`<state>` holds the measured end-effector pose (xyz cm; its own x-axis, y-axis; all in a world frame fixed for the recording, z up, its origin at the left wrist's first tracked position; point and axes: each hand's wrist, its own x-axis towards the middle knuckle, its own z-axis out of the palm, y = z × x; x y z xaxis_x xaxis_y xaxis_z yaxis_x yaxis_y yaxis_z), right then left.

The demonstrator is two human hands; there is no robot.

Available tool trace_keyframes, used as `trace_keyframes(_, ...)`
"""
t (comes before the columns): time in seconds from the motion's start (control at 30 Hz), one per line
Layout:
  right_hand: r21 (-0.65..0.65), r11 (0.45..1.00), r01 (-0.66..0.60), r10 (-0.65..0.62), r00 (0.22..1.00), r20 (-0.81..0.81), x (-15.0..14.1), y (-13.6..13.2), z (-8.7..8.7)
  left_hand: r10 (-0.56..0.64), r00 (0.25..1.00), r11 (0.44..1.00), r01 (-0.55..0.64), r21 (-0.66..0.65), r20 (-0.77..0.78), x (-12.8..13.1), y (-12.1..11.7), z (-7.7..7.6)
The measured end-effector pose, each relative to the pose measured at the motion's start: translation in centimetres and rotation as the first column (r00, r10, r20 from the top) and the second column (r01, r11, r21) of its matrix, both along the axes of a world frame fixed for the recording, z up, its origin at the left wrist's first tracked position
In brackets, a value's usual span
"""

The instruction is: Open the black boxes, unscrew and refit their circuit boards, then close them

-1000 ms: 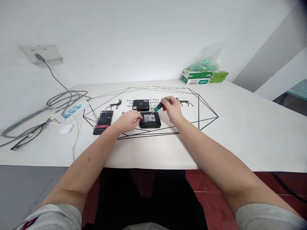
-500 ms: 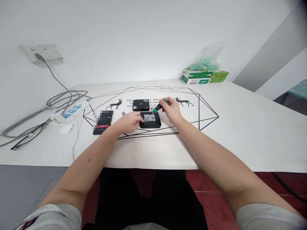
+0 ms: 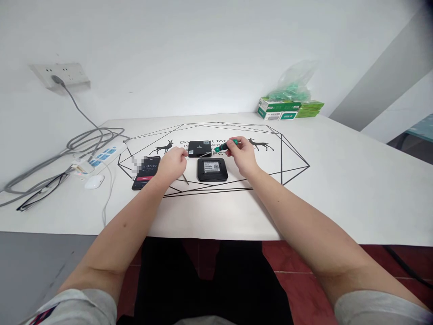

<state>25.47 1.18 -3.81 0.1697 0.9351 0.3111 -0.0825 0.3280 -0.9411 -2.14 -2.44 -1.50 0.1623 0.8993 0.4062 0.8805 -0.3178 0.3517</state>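
My right hand (image 3: 242,156) grips a screwdriver (image 3: 224,146) with a green and black handle. Its thin shaft points left, just above the far edge of a flat black box (image 3: 220,177) lying label-side up. Behind that box lies a second black box (image 3: 199,147) with small stickers on it. To the left, my left hand (image 3: 172,163) is closed, thumb and fingertips together near the shaft's tip. Whatever they pinch, if anything, is too small to make out. A thin dark rod (image 3: 185,179) lies on the table below this hand, partly covered by it.
A phone (image 3: 146,173) showing a timer lies left of my left hand. Farther left are a power strip (image 3: 107,156), coiled grey cable (image 3: 64,145), glasses (image 3: 40,194) and a white earbud case (image 3: 94,182). Green boxes (image 3: 279,105) with a plastic bag (image 3: 291,90) stand at the back right.
My left hand has come off the labelled box and moved left and back. The screwdriver has lifted from the label, and its shaft now points more level to the left.
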Motion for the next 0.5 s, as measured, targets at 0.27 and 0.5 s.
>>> trace_keyframes(0.27,-0.053,0.974,-0.22,0.226,0.958,0.179,-2.0,-1.0,-1.7,0.119,0.982,0.992,-0.122,0.012,0.145,-0.6,0.7,-0.2)
trace_keyframes(0.5,-0.024,0.98,-0.198,0.196,0.932,0.305,-1.9,-0.9,-2.0,0.136,0.98,0.991,-0.134,-0.024,0.144,0.1,0.3,0.3)
